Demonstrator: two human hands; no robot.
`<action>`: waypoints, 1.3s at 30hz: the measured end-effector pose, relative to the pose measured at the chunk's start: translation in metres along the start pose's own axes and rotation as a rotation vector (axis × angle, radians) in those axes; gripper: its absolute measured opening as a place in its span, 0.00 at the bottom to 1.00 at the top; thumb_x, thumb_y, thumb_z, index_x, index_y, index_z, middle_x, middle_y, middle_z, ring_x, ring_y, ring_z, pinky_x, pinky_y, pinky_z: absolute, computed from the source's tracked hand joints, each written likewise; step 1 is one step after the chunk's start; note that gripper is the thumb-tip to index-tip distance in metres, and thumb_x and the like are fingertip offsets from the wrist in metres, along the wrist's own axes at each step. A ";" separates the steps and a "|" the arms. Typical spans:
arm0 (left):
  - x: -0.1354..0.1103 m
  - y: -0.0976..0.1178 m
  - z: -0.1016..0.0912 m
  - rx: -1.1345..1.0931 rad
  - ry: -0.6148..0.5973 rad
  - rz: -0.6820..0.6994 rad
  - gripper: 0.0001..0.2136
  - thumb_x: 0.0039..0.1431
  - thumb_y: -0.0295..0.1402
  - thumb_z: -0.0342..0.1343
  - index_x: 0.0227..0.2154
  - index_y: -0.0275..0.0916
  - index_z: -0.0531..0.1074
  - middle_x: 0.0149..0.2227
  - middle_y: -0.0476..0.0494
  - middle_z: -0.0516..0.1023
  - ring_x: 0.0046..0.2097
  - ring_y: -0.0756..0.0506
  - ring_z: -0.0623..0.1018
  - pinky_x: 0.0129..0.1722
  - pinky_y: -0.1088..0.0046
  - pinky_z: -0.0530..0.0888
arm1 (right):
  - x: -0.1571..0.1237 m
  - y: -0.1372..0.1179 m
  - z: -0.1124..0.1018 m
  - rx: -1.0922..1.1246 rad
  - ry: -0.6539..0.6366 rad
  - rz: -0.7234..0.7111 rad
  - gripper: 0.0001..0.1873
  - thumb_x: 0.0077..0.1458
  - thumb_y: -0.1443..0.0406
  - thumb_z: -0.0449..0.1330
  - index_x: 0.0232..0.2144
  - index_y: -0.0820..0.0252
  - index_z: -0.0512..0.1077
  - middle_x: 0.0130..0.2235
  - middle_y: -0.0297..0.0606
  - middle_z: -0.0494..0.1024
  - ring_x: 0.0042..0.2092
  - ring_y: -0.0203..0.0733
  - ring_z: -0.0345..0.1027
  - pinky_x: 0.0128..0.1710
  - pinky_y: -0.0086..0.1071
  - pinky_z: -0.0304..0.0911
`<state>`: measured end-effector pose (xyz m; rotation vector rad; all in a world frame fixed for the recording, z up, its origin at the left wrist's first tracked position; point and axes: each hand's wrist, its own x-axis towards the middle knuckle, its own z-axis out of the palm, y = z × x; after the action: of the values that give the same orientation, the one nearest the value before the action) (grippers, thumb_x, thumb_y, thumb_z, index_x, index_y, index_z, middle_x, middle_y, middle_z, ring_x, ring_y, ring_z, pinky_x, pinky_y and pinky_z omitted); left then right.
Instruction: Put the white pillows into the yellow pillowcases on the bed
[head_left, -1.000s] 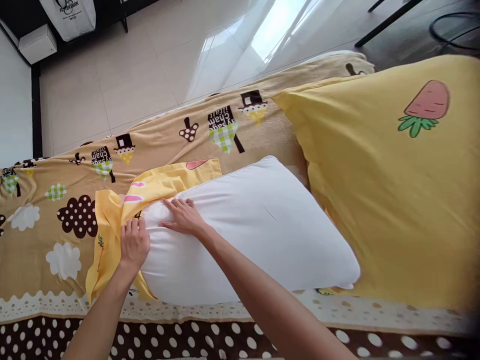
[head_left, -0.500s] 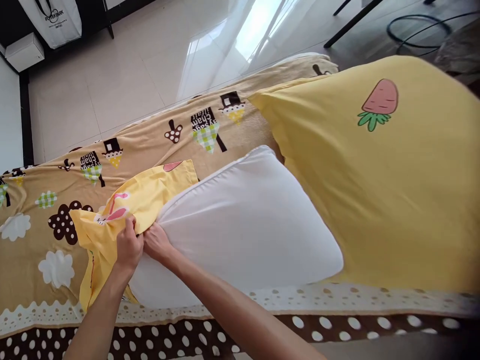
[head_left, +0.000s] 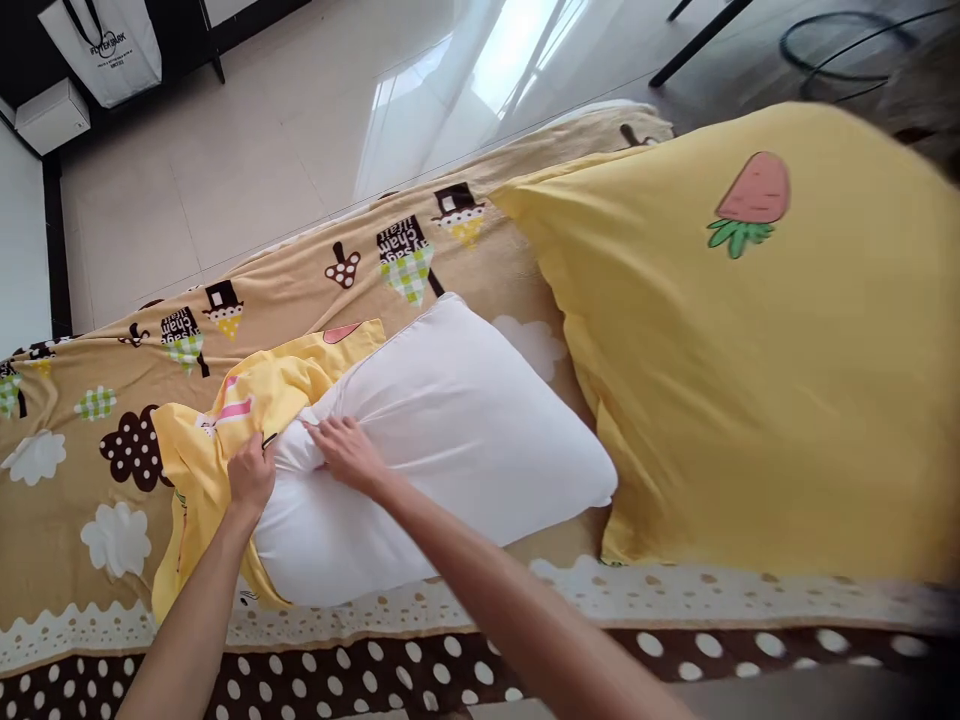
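My left hand (head_left: 252, 478) is closed on the edge of a yellow pillowcase (head_left: 277, 385) printed with a rabbit, near its opening. A white pillow (head_left: 480, 430) lies with its left end inside that case, and most of it is outside on the right. My right hand (head_left: 346, 455) rests on the pillow close to the opening, fingers apart and pressing the cloth. White fabric bunches up between my two hands. The pillow's end inside the case is hidden.
A large yellow pillow (head_left: 750, 350) with a carrot print lies at the right. Beneath everything spreads a tan patterned blanket (head_left: 60, 540) with a dotted brown border. Past the bed are a tiled floor (head_left: 300, 130), a white tote bag (head_left: 112, 60) and a white box (head_left: 54, 115).
The white pillow has shifted left towards the pillowcase, its right corner moving off the big yellow pillow. My right hand has come back from the opening to the right, its fingers loosened.
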<state>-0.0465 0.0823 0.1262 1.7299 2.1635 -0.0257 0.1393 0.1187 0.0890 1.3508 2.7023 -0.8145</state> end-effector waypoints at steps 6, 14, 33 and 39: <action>-0.006 0.026 0.013 -0.195 0.144 0.088 0.09 0.63 0.29 0.45 0.31 0.39 0.69 0.30 0.42 0.76 0.35 0.44 0.76 0.33 0.73 0.64 | 0.015 -0.042 0.004 -0.011 0.038 -0.025 0.15 0.64 0.67 0.48 0.40 0.59 0.75 0.39 0.44 0.77 0.42 0.45 0.67 0.43 0.37 0.57; -0.060 -0.012 0.010 -0.202 0.284 0.128 0.11 0.60 0.31 0.49 0.44 0.38 0.69 0.41 0.37 0.74 0.47 0.40 0.73 0.48 0.61 0.69 | -0.030 -0.041 0.017 0.030 0.322 0.102 0.27 0.63 0.64 0.49 0.63 0.62 0.58 0.62 0.53 0.63 0.64 0.53 0.52 0.60 0.48 0.46; -0.170 -0.054 0.066 -0.674 0.005 -0.569 0.24 0.51 0.58 0.50 0.27 0.38 0.72 0.25 0.37 0.78 0.30 0.39 0.78 0.32 0.65 0.72 | -0.053 -0.073 0.040 -0.022 0.136 -0.531 0.17 0.62 0.68 0.51 0.52 0.58 0.69 0.49 0.49 0.76 0.45 0.45 0.67 0.43 0.40 0.58; -0.181 -0.025 0.033 -1.162 0.019 -0.502 0.25 0.46 0.56 0.60 0.32 0.35 0.76 0.34 0.39 0.80 0.39 0.42 0.78 0.42 0.69 0.73 | -0.018 -0.110 0.007 0.003 0.020 -0.459 0.10 0.60 0.67 0.54 0.42 0.59 0.73 0.38 0.42 0.77 0.42 0.45 0.66 0.40 0.37 0.57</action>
<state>-0.0293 -0.1017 0.1436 0.5249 1.8830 0.9092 0.0671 0.0483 0.1363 0.7415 3.0727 -0.8237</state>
